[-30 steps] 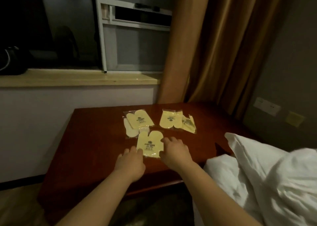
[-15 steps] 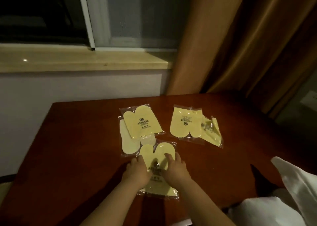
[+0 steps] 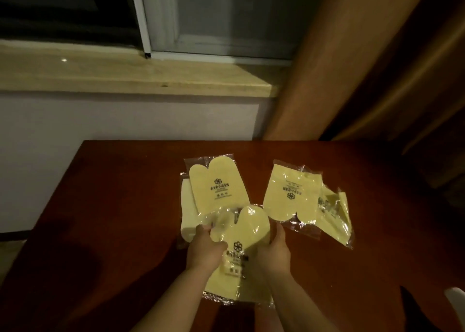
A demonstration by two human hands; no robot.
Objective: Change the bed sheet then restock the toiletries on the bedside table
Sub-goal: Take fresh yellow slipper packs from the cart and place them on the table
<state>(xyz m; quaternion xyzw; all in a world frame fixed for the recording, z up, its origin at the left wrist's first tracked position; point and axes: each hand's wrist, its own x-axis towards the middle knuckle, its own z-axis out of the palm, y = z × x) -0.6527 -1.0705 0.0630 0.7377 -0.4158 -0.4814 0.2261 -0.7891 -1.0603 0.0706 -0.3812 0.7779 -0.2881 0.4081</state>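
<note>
Restock step, sheet part not in view. Both hands hold the front packet [image 3: 241, 246] by its sides, left hand [image 3: 205, 250] & right hand [image 3: 274, 252] w/ fingers curled on the edges, packet raised a bit over the desk [image 3: 125, 205]. Back packet [image 3: 217, 184] & right packet [image 3: 292, 193] lie flat beyond. Next probably: set it down neat beside the others, w/o sliding them

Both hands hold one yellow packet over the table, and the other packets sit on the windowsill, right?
Not quite. The head view shows both hands, left and right, holding one yellow packet, but the other packets lie on the table, not the windowsill.
</note>
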